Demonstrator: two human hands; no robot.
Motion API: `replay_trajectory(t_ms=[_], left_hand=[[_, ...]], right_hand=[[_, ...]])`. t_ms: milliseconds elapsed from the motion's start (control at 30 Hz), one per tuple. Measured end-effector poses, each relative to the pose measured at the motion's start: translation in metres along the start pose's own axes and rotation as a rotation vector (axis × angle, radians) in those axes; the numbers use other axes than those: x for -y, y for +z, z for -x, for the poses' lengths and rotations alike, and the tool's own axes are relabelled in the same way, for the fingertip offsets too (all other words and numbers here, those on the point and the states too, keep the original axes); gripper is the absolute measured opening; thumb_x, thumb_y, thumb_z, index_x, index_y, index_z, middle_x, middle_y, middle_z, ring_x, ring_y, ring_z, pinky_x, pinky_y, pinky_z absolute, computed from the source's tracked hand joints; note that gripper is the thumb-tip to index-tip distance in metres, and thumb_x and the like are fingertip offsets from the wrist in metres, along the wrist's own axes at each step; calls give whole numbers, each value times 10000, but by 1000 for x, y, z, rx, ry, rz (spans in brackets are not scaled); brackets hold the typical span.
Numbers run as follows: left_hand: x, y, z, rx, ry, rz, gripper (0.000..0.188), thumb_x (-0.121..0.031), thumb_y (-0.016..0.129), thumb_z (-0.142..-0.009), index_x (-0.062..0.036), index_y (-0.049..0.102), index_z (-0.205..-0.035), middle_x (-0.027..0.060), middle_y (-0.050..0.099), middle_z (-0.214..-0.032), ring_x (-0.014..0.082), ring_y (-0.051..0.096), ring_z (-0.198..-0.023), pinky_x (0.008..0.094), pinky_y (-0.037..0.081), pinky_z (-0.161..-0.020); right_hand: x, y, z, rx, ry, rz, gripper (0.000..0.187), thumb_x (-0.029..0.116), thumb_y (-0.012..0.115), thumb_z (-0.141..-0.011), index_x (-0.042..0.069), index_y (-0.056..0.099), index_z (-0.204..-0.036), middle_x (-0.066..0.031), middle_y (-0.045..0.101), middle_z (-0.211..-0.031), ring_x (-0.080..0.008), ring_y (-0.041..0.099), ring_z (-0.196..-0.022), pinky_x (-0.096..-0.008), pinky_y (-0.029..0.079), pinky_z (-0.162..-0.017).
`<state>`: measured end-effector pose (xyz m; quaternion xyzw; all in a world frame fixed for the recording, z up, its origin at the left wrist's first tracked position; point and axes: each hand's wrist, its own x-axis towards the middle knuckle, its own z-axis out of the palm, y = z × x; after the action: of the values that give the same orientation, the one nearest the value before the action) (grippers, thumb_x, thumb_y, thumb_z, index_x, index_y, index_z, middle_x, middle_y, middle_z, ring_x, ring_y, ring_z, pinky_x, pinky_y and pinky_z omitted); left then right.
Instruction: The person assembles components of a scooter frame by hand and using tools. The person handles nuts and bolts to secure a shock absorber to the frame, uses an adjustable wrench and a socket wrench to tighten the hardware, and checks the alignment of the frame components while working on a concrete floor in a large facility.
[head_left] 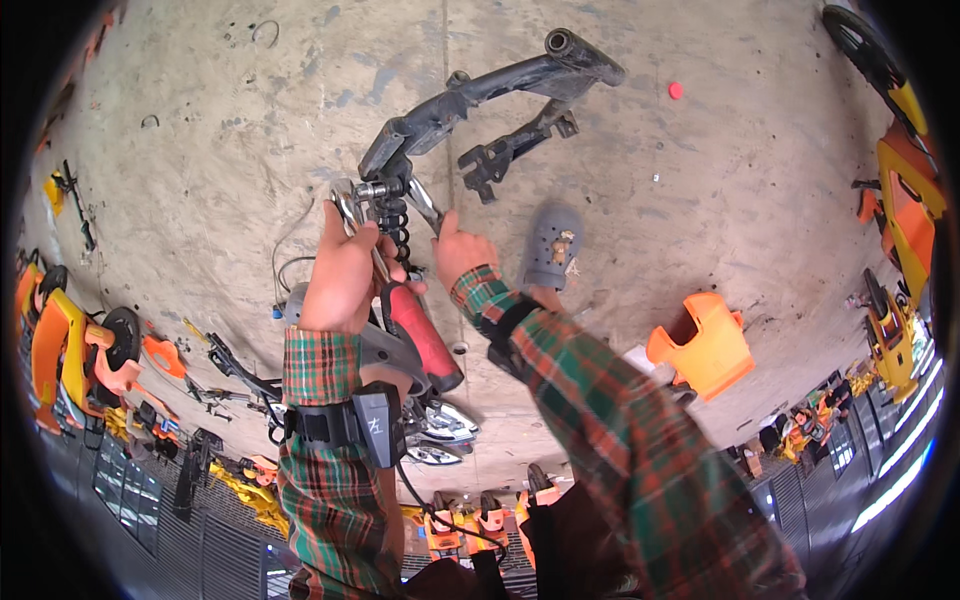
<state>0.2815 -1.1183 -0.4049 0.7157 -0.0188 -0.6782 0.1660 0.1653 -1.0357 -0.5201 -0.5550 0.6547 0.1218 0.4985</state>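
Head view, black frame: The black frame (505, 82) lies ahead of both hands, its long axis running away and rightward.
Lower joint: above the coil spring (394, 222), between two tools.
Left hand (343, 270): wrapped around the red-handled ratchet (422, 335), left of the joint; seemingly nearer.
Right hand (466, 250): closed on the silver wrench (424, 203), which slants in from the right.

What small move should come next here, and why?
Probably hold the silver metal wrench steady with the right hand and turn the red-handled metal tool slightly with the left hand: both tools' heads appear to flank where the black metal frame meets the black coil spring.
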Motion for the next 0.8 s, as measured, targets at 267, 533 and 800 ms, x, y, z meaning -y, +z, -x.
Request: replay_trajectory(t_ms=[267,533,800], left_hand=[[3,-2,6,-23,-16,-104,552,-96,373,-936,-188,104,-1408,77,497,-781,161,494,-543,453,547,-540],[-3,-2,1,-78,-59,-124,319,-87,407,-901,-157,329,-1203,48,455,-716,146,449,-498,418,518,-478],[7,0,4,-244,18,-193,521,-98,399,-897,-228,213,-1367,17,393,-641,108,388,-441,306,402,-349]], right_hand=[[17,42,-28,-231,151,-686,347,86,601,-747,70,588,-1094,-187,631,-945,-371,603,-858,-441,483,-753],[-39,51,3,-52,406,-554,265,149,589,-772,42,609,-1013,-213,627,-828,-395,597,-812,-469,478,-734],[-59,-2,21,-256,392,-968,345,303,664,-791,-19,629,-909,-152,634,-710,-255,610,-651,-378,455,-613]])
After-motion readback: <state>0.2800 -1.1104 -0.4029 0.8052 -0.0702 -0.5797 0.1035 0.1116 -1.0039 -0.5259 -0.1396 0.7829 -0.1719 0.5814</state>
